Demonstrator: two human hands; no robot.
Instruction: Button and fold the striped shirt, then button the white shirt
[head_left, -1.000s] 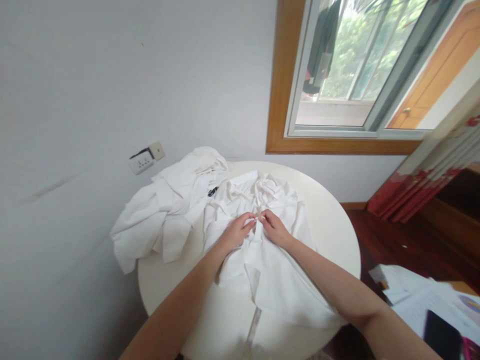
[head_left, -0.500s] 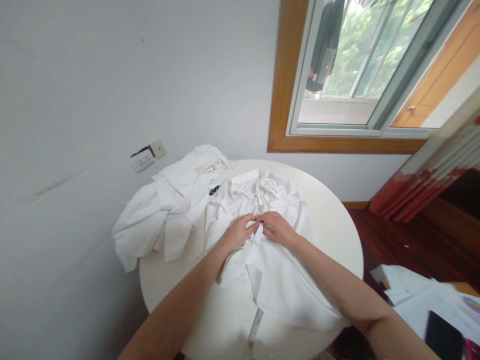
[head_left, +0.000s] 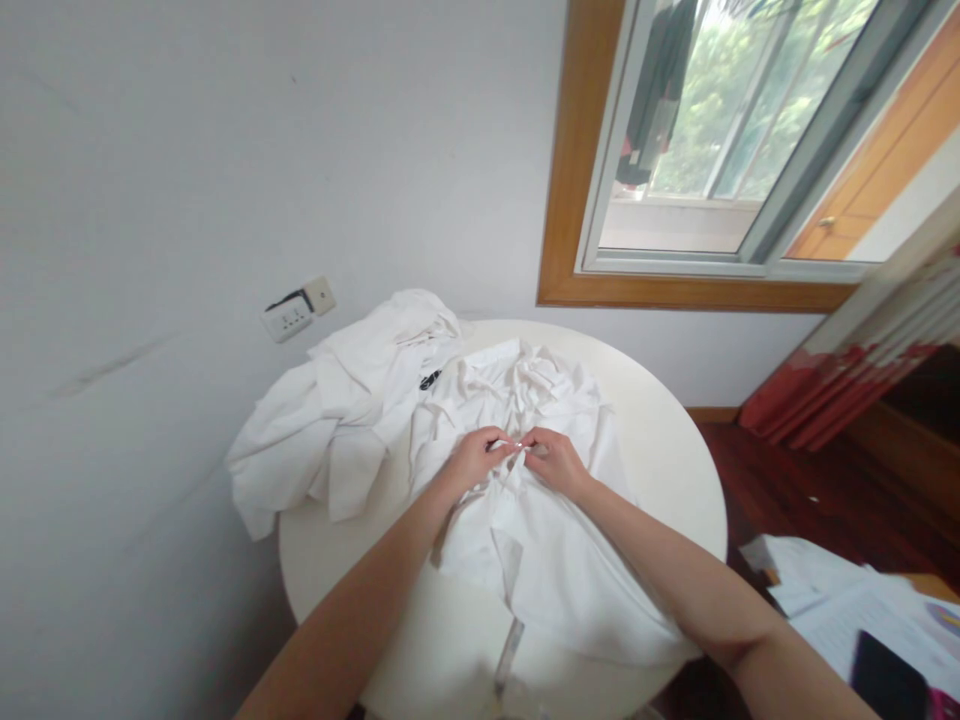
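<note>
A white garment [head_left: 555, 560], perhaps a shirt, lies crumpled on the round white table [head_left: 667, 440], its lower part spread toward me. Both my hands pinch its middle, fingertips almost meeting. My left hand [head_left: 480, 458] grips the cloth from the left side, fingers closed. From the right, my right hand [head_left: 553, 460] pinches the same spot, where a tiny shiny point shows between the fingers; it is too small to make out.
A heap of white cloth [head_left: 322, 410] covers the table's left side and hangs over the edge, by a wall socket [head_left: 287, 318]. A small black patterned item [head_left: 430, 380] lies between the cloths. Papers [head_left: 847, 600] and a dark phone [head_left: 889, 675] are at lower right. A window [head_left: 697, 290] is behind.
My hands stay on the same spot of the garment; only the fingers have shifted slightly. The whole view has moved a little.
</note>
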